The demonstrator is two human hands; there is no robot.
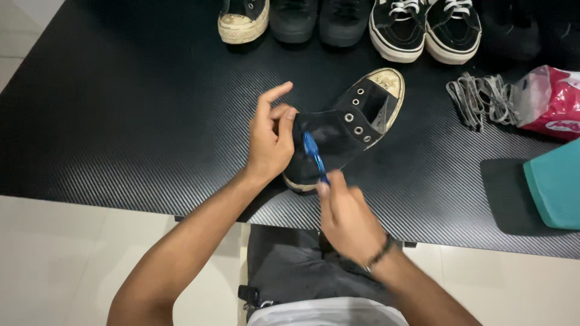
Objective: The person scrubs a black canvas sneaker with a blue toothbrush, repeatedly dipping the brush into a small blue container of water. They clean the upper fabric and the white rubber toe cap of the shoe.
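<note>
Diagonally, the shoe (347, 136) lies on the mat (121, 108), toe cap up-right, heel down-left toward the person (laces out). Left hand (270, 139) clasps the heel end, forefinger raised. Right hand (345, 217) pinches a blue brush (314, 156) against the shoe's side. Loose laces (480, 99) lie well apart, to the right.

Open mat (121, 108) left of the hands; shoe row (350, 24) behind, laces (480, 96) (tangled) right.
</note>
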